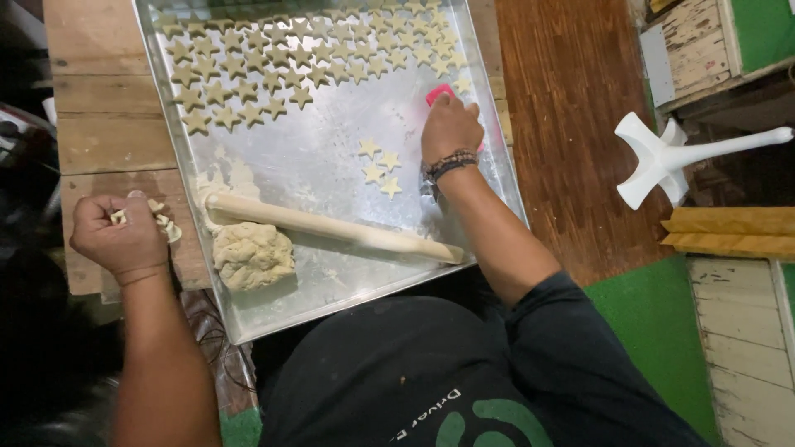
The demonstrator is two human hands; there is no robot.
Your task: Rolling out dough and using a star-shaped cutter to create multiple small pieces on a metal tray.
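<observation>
A large metal tray lies on a wooden table. Rows of star-shaped dough pieces cover its far part, and a few more dough stars sit near the middle right. My right hand is closed on a pink cutter at the tray's right side, just beyond those few stars. My left hand rests left of the tray on the wood, clenched around scraps of pale dough. A wooden rolling pin lies across the tray's near part beside a dough lump.
The wooden table extends left of the tray. To the right, an overturned white plastic stand lies on a brown wooden floor, with yellow planks and worn white boards near it. Green flooring shows below.
</observation>
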